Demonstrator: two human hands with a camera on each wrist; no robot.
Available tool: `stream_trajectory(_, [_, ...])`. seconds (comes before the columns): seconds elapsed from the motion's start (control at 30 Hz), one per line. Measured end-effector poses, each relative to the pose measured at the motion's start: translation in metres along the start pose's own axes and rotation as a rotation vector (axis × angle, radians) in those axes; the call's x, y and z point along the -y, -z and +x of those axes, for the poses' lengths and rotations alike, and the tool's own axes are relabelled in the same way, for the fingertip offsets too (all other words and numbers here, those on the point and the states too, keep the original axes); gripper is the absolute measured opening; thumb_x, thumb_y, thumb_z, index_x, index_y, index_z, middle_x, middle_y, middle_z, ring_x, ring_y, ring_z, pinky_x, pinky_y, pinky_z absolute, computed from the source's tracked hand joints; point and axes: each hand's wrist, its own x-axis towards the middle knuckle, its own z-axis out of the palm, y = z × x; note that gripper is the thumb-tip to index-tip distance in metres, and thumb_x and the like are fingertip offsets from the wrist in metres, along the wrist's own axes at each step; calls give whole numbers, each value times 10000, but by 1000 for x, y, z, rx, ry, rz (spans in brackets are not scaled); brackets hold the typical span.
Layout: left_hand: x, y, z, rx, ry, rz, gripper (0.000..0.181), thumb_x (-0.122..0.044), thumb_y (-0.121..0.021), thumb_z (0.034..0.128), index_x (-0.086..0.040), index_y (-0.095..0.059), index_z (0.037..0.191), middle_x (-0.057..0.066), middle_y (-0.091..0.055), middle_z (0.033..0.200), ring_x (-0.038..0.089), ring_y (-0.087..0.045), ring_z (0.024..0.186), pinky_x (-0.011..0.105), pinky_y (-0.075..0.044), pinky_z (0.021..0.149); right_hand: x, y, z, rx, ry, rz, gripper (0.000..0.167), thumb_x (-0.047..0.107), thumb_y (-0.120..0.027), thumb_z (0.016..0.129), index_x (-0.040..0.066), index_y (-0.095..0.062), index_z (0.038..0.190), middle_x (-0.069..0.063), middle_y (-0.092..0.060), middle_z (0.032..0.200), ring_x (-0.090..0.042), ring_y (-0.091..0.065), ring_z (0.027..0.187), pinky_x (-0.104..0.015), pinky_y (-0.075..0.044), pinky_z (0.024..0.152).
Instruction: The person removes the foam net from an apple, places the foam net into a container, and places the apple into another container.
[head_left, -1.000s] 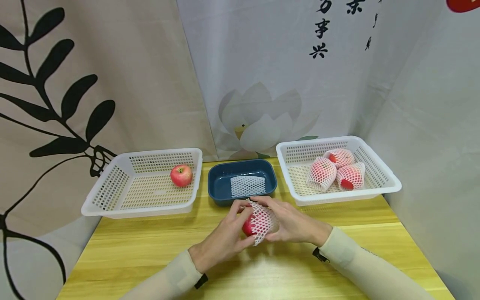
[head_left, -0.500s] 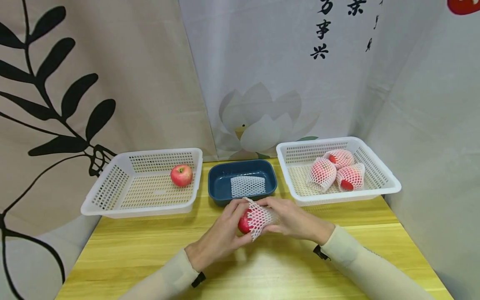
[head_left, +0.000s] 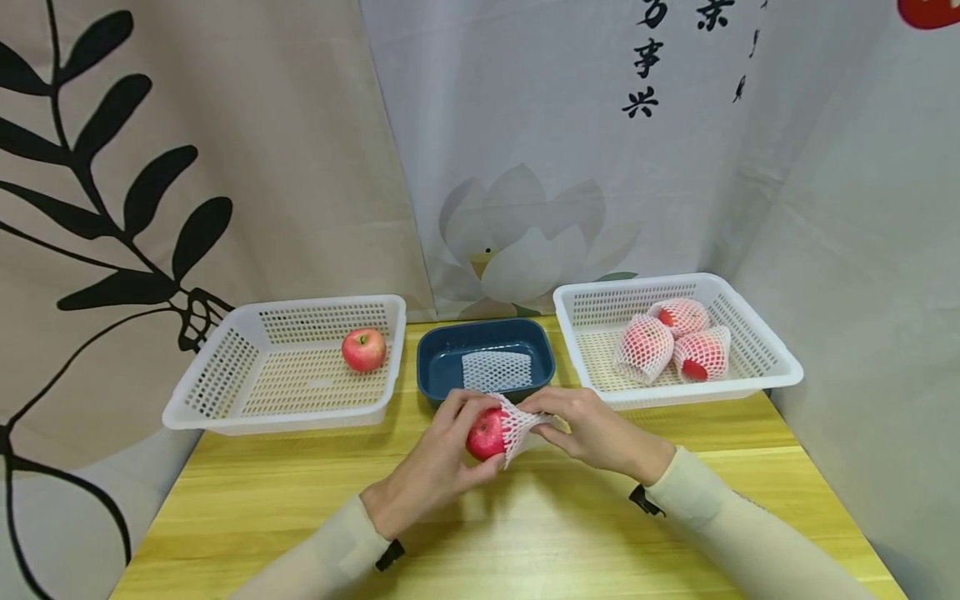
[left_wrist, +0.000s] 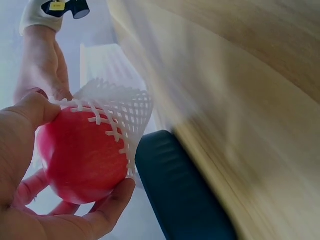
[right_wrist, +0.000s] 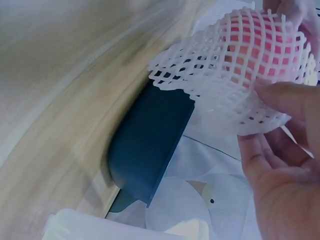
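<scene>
A red apple (head_left: 486, 433) is held by my left hand (head_left: 440, 467), whose fingers and thumb curl round it. White foam netting (head_left: 517, 429) covers the apple's right side. My right hand (head_left: 600, 429) pinches the netting's loose end between thumb and fingers, as the right wrist view shows. In the left wrist view the apple (left_wrist: 85, 155) is bare toward the camera, and the netting (left_wrist: 125, 107) flares off its far side. Both hands are above the wooden table (head_left: 517, 533), in front of a dark blue tray (head_left: 442, 387).
Another piece of netting (head_left: 497, 371) lies flat in the blue tray. To the left, a white basket (head_left: 262, 421) holds one bare apple (head_left: 363, 350). The white basket (head_left: 765, 371) on the right holds three netted apples (head_left: 645, 346). A printed curtain (head_left: 517, 125) hangs behind.
The apple and both hands have shifted; the left hand and apple moved left. My right hand drew back from round the netted apple to the netting's end, which now stretches out narrower.
</scene>
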Motion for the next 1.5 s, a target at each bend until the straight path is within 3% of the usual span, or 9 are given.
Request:
stream_trajectory(0.17, [0, 3, 1, -14, 35, -17, 704, -178, -983, 951, -111, -630, 1558, 158, -544, 1553, 311, -660, 1410, 369, -704, 1062, 1, 2, 0, -1, -23, -20, 321, -27, -905, 980, 60, -828, 1279, -51, -877, 1224, -174, -842, 1068, -312, -721, 922])
stream_trajectory(0.33, [0, 7, 2, -21, 76, -29, 696, -186, -978, 956, -130, -637, 1559, 141, -537, 1580, 311, -652, 1431, 379, -705, 1058, 1, 5, 0, 5, -45, -74, 351, -48, -914, 959, 26, -828, 1291, -95, -888, 1207, -221, -867, 1047, -348, -733, 904])
stream_trajectory(0.7, [3, 9, 0, -73, 73, 17, 683, -214, -966, 961, -122, -623, 1545, 144, -590, 1583, 328, -661, 1438, 400, -712, 1050, 2, 19, 9, 14, -103, -194, 362, -40, -914, 958, -3, -822, 1307, -136, -889, 1204, -293, -879, 1079, -419, -736, 929])
stream_trajectory(1.07, [4, 10, -1, -53, 116, 5, 657, -237, -949, 969, -163, -620, 1532, 99, -603, 1548, 271, -650, 1409, 392, -717, 1034, 2, 36, 17, 22, -164, -244, 343, -34, -902, 974, -16, -825, 1308, -157, -883, 1214, -314, -868, 1090, -455, -731, 950])
stream_trajectory(1.5, [4, 10, -1, -4, 174, -7, 665, -251, -958, 970, -152, -617, 1532, 107, -600, 1529, 274, -698, 1352, 406, -722, 1025, -5, 51, 47, -37, -147, -265, 257, -63, -850, 996, -49, -817, 1251, -187, -878, 1177, -347, -862, 1063, -485, -731, 929])
